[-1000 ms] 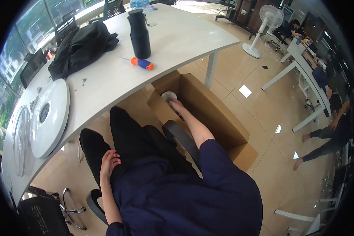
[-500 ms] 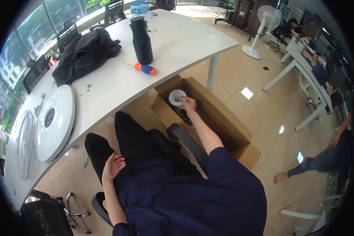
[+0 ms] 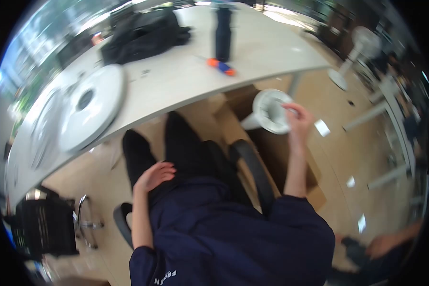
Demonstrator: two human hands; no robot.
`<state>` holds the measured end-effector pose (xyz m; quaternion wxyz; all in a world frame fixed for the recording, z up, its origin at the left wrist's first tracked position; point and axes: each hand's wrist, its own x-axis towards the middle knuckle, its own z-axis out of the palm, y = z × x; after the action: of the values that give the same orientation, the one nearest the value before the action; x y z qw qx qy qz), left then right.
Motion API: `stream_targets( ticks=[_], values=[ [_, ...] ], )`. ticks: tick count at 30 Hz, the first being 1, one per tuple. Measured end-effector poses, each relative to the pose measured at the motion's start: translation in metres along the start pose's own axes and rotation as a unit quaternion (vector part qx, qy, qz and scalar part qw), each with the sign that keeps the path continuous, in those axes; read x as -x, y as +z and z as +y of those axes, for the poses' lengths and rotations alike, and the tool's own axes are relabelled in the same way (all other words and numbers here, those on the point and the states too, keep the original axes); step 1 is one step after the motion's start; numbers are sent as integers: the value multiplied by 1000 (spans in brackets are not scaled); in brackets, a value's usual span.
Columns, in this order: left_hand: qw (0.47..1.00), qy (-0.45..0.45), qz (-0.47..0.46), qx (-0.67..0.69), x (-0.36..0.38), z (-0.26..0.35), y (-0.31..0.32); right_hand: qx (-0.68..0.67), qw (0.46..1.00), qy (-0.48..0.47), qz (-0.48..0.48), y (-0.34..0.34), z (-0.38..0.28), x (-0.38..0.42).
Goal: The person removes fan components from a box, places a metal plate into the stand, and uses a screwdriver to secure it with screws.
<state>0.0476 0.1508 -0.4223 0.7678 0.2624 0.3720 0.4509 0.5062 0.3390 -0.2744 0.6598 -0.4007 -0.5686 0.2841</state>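
My right hand point(image 3: 299, 121) grips the rim of a white fan pole point(image 3: 273, 125), a hollow tube with a wide, flared round end. The flared end faces up toward me, and the narrower tube slants down to the left. It is held above the open cardboard box point(image 3: 229, 126), whose inside is dark and partly hidden. My left hand point(image 3: 156, 176) rests on my lap with nothing in it, its fingers stretched out. On the table point(image 3: 176, 76) lie a white round fan base point(image 3: 102, 102) and an orange and blue screwdriver point(image 3: 220, 66).
A black bottle point(image 3: 222, 38) stands behind the screwdriver, with a black bag point(image 3: 143, 35) to its left. Clear-looking rings point(image 3: 45, 128) lie at the table's left edge. A chair armrest point(image 3: 252, 167) is beside the box. Another person's arm point(image 3: 391, 243) shows at lower right.
My right hand has raised the white fan pole out of the box, so it appears larger and nearer. The view has shifted and blurred. My left hand stays on my lap.
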Motion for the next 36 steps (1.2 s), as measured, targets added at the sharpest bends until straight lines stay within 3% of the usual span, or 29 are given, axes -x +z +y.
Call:
stream_targets(
  ticks=[3, 7, 9, 10, 11, 12, 13, 15, 17, 19, 22, 24, 29, 31, 32, 35, 36],
  values=[
    [985, 25, 130, -116, -6, -16, 6, -12, 996, -70, -48, -21, -20, 17],
    [935, 112, 187, -281, -24, -42, 12, -39, 987, -82, -135, -53, -29, 13],
    [834, 229, 227, -447, -24, -43, 44, -119, 975, -40, -181, -59, -41, 4],
    [830, 243, 212, -455, -19, -39, 60, -156, 971, 11, -182, -52, -38, 6],
    [827, 274, 198, -449, -1, -26, 92, -169, 965, 14, -199, -33, -40, 9],
    [770, 333, 210, -502, 0, -26, 98, -201, 950, 0, -239, -15, -45, 17],
    [770, 333, 216, -499, -2, -20, 99, -227, 935, -12, -273, 5, -45, 15],
    [701, 408, 244, -532, 3, -12, 108, -270, 902, -46, -333, 30, -58, 23],
    [757, 414, 165, -477, 11, -7, 102, -316, 859, -76, -396, 60, -72, 31],
    [735, 356, 183, -547, 13, -19, 92, -302, 855, -59, -417, 84, -90, 41],
    [717, 429, 216, -506, 14, -27, 90, -290, 832, -46, -471, 114, -129, 56],
    [718, 417, 219, -512, 16, -28, 85, -283, 796, -46, -532, 125, -139, 57],
    [707, 418, 236, -519, 20, -24, 80, -264, 806, -22, -529, 143, -172, 79],
    [710, 425, 250, -502, 16, -26, 78, -261, 820, -110, -497, 150, -178, 87],
    [706, 455, 245, -484, 17, -26, 78, -257, 822, -111, -495, 153, -177, 90],
    [676, 471, 247, -510, 20, -24, 77, -274, 816, -109, -497, 153, -170, 98],
    [680, 456, 246, -519, 20, -23, 77, -307, 791, -113, -518, 153, -168, 98]
  ],
)
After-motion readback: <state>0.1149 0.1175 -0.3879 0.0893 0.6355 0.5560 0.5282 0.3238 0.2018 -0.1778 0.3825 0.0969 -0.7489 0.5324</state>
